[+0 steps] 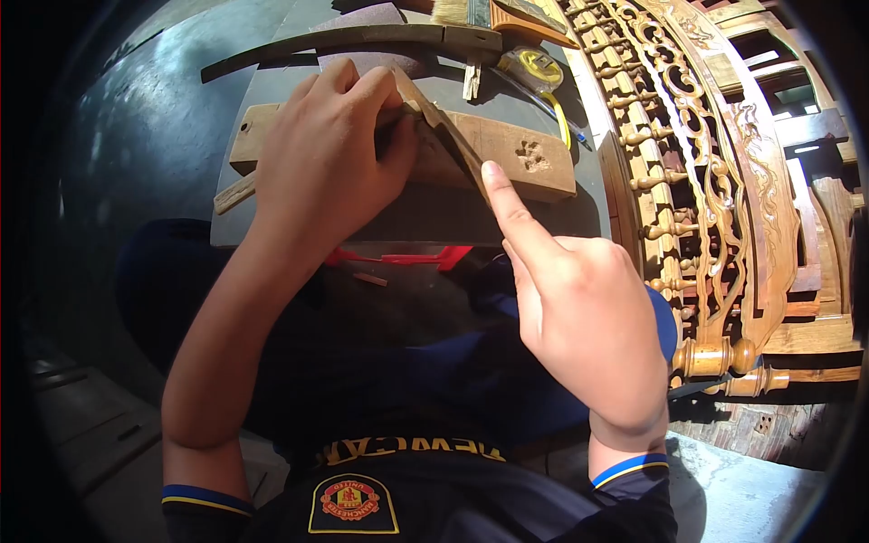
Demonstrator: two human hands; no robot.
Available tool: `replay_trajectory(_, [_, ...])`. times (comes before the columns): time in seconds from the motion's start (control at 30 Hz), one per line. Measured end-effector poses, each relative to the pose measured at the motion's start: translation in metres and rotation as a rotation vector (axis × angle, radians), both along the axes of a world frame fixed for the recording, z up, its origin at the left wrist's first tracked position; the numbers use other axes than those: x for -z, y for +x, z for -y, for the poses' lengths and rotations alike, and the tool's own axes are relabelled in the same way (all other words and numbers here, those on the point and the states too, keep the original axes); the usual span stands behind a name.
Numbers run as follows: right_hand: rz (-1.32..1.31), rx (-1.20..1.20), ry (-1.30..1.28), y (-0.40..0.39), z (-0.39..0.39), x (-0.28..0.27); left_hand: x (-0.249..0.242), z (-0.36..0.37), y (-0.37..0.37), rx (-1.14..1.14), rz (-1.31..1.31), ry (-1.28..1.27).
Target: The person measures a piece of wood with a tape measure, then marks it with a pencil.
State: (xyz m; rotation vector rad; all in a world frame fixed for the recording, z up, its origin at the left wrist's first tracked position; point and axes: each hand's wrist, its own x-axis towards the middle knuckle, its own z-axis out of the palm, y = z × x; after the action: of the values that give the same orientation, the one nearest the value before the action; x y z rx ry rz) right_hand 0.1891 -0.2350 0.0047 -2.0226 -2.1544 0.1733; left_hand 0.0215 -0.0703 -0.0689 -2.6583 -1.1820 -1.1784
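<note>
My right hand [584,312] is closed around the near end of a long, flat, dark file-like tool [457,145]. Its index finger lies stretched along the tool, which slants up and away to the left across a wooden block [489,145]. My left hand [330,145] rests over the block's left part with its fingers curled and thumb pressed in, close to the tool. What those fingers hold is hidden under them. A rough carved hollow [534,156] shows at the block's right end. From beneath its left end a thin wood strip [235,194] sticks out.
The block lies on a grey board [587,185]. Beyond it are a long curved dark bar [362,36], a brush [453,11], a yellow tape measure [534,71] and a blue pen [579,136]. Carved wooden furniture panels [724,172] stand at right. Red plastic [407,259] shows below the board.
</note>
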Motion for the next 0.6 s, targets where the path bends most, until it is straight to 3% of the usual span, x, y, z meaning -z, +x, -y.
replay_trajectory(0.17, [0.102, -0.040, 0.172, -0.013, -0.040, 0.033, 0.000, 0.000, 0.003, 0.038, 0.012, -0.039])
replay_trajectory(0.33, [0.066, -0.057, -0.027, -0.003, -0.001, -0.003, -0.002, -0.001, 0.000, 0.020, 0.017, -0.016])
replay_trajectory(0.43, [0.107, -0.032, 0.225, -0.013, -0.041, 0.036, -0.003, 0.001, 0.004, 0.051, 0.017, -0.055])
replay_trajectory(0.6, [0.053, -0.075, -0.006, -0.001, 0.000, -0.003, -0.005, 0.000, 0.001, 0.052, -0.002, -0.050])
